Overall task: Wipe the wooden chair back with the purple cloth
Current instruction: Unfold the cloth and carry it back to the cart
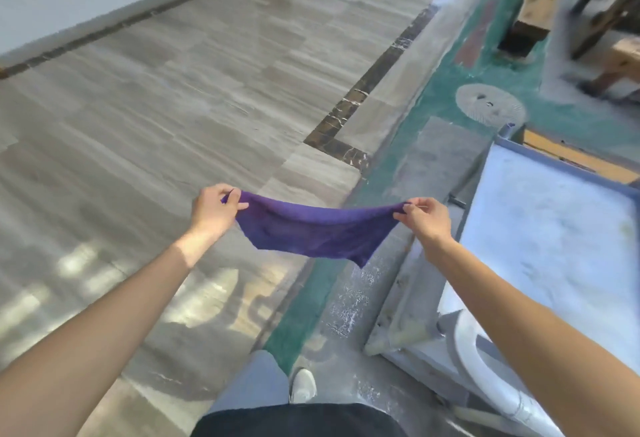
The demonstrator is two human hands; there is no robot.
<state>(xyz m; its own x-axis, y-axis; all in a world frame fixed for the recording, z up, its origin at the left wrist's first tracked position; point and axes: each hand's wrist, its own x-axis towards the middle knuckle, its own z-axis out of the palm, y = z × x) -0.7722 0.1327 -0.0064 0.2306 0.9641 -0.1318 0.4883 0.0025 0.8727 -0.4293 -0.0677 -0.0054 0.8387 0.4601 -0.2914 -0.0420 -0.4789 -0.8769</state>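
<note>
The purple cloth [313, 230] hangs stretched in the air between both hands, above the floor. My left hand [216, 209] pinches its left corner. My right hand [424, 220] pinches its right corner. The lower edge of the cloth sags to a point at the right. Blurred wooden furniture [536, 0] stands at the far upper right; I cannot tell which piece is the chair or where its back is.
A dusty blue-framed table [550, 228] stands at the right, with a white plastic chair [485, 364] below it. Grey tiled floor [173, 107] spreads to the left, a green painted strip [450, 97] runs down the middle. My white shoe [303, 386] shows below.
</note>
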